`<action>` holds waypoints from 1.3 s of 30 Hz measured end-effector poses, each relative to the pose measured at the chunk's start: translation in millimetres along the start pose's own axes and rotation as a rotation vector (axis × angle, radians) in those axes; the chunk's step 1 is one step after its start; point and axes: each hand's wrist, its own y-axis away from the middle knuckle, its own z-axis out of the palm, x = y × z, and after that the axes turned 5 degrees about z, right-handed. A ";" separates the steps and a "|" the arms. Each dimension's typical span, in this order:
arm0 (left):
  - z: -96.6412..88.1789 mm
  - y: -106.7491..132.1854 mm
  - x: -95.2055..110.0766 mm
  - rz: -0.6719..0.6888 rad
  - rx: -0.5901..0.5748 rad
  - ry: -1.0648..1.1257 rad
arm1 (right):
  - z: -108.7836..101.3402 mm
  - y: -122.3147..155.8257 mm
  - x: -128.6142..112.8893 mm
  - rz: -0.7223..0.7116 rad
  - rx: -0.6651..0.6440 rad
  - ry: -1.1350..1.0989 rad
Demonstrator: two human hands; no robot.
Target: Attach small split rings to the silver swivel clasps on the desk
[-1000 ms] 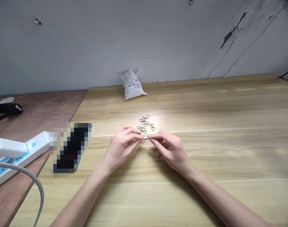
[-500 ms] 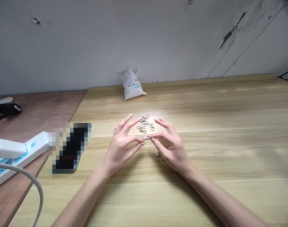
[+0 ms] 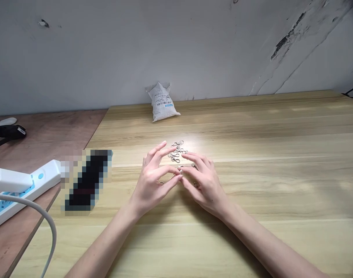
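Clasp (image 3: 180, 170) mostly hidden by fingers (image 3: 167, 170); pixelated obj (image 3: 87, 181) can't be ID'd.

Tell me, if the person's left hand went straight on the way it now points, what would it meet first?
Just past the fingertips of the left hand, it would probably meet the small pile of metal clasps, though depth is hard to judge from this view.

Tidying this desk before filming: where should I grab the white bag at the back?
Take the white plastic bag by its flat, creased top, reaching over from your side of the table. It stands at the far edge by the wall, and its filled lower part bulges too wide for a neat pinch.
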 end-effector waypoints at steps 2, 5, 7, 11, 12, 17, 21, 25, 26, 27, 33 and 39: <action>1.3 0.1 1.7 -0.007 0.023 -0.017 | 1.6 0.3 1.2 -0.014 0.008 0.008; 3.5 0.7 2.2 -0.012 0.041 -0.076 | 2.5 0.6 2.2 -0.035 -0.026 0.019; 4.7 1.2 1.2 -0.019 0.050 -0.120 | 2.4 0.5 2.5 -0.042 -0.043 0.018; 5.2 1.7 -2.6 -0.031 0.063 -0.141 | 1.1 -0.2 3.0 -0.007 -0.023 -0.002; 4.8 1.9 -3.8 -0.035 0.054 -0.129 | 0.6 -0.4 3.1 -0.003 -0.023 -0.006; -0.3 2.4 -11.8 -0.144 -0.015 0.020 | -2.0 -0.9 3.2 -0.042 -0.029 -0.029; -5.1 1.6 -17.3 -0.207 -0.063 0.181 | -3.2 -1.2 4.8 -0.062 -0.044 -0.043; -6.3 0.4 -18.8 -0.234 -0.139 0.348 | -4.4 -1.1 6.2 -0.065 -0.059 -0.029; -6.3 0.2 -19.0 -0.251 -0.152 0.377 | -4.8 -1.2 6.2 -0.069 -0.064 -0.031; -6.4 0.1 -19.3 -0.270 -0.168 0.401 | -5.4 -1.3 6.1 -0.074 -0.068 -0.034; -9.1 -1.1 -20.4 -0.278 -0.233 0.446 | -8.7 -2.7 5.2 -0.133 -0.076 -0.035; -9.3 -2.1 -18.1 -0.281 -0.195 0.432 | -7.8 -2.2 5.5 -0.127 -0.086 -0.028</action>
